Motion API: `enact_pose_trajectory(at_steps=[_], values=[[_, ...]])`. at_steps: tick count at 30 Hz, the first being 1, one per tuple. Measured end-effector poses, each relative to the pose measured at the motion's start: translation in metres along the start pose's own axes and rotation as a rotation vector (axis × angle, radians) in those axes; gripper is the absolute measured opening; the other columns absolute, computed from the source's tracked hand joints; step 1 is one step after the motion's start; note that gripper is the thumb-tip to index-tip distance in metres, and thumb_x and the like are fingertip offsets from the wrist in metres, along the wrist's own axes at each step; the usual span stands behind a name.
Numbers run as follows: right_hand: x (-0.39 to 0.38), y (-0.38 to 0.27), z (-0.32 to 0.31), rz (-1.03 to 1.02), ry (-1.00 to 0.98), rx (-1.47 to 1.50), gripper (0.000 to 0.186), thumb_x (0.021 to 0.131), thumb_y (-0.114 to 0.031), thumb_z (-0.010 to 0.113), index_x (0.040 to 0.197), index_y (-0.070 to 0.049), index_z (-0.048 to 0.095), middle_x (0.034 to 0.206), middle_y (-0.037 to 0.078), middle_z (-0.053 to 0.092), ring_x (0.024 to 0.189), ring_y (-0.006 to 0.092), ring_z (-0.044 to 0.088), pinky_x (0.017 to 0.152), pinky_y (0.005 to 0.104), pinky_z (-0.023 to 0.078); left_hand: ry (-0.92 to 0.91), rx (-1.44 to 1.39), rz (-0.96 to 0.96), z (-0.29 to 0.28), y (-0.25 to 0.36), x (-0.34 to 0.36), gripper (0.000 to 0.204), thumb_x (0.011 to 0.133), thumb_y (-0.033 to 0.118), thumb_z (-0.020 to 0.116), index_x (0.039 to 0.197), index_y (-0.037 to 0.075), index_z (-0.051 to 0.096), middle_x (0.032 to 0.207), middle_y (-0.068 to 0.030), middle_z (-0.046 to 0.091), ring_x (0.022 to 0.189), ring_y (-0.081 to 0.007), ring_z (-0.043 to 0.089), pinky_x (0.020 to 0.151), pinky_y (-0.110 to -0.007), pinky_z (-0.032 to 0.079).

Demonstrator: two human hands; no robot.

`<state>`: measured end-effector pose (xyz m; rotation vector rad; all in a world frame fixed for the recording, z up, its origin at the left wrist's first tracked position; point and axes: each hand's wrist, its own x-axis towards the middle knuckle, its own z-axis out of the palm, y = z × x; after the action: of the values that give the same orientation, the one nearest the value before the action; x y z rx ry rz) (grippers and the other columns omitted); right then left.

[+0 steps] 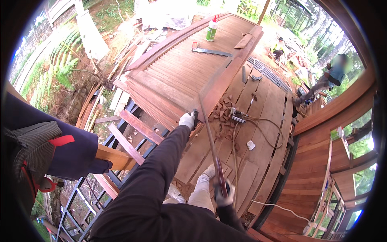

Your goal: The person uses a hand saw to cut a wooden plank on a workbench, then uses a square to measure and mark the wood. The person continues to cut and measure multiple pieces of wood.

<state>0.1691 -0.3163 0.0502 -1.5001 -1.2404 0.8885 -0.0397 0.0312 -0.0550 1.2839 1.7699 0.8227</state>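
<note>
The left hand [187, 120], gloved, is closed on the upper end of a long thin wooden strip [209, 137], right against the corner of the louvred door [181, 72] lying flat ahead. The right hand [223, 192], also gloved, grips the strip's lower end close to the body, so the strip runs slanting between both hands. Just right of the left hand lies a heap of small wood offcuts [221, 113], and beside it a power tool [238, 117] whose cable [266, 129] loops over the plank floor [258, 101]. Below the right hand are the person's own shoes [209, 171]. Far beyond the left hand, on the door, stand a green bottle [211, 30] and a metal square [209, 50]. To the left of the left hand the floor is open framing with loose boards [139, 127]. Well off to the right, another person [322, 80] is at work
</note>
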Motion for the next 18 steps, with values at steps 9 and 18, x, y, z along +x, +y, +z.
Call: enact_pose_trajectory(at_steps=[9,18], values=[[0.111,-0.013,0.035,-0.206,0.112,-0.022,0.019,0.084,-0.011,0.072,0.101,-0.005,0.066,0.079,0.015,0.068,0.068,0.0245,0.068,0.064,0.0347,0.053,-0.253,-0.043,-0.113,0.02,0.05,-0.052,0.061,0.103,0.052,0.04,0.094,-0.001,0.069,0.078,-0.0204,0.069,0.068,-0.0335,0.07,0.062,-0.047,0.056],[0.018,-0.013,-0.005,-0.065,-0.05,-0.099,0.018,0.088,-0.011,0.069,0.105,-0.005,0.07,0.08,0.014,0.07,0.077,0.0264,0.073,0.07,0.0335,0.055,-0.033,-0.163,-0.034,0.015,-0.027,0.028,0.055,0.1,0.048,0.051,0.082,0.0,0.069,0.067,-0.0144,0.066,0.05,-0.027,0.062,0.048,-0.041,0.051]])
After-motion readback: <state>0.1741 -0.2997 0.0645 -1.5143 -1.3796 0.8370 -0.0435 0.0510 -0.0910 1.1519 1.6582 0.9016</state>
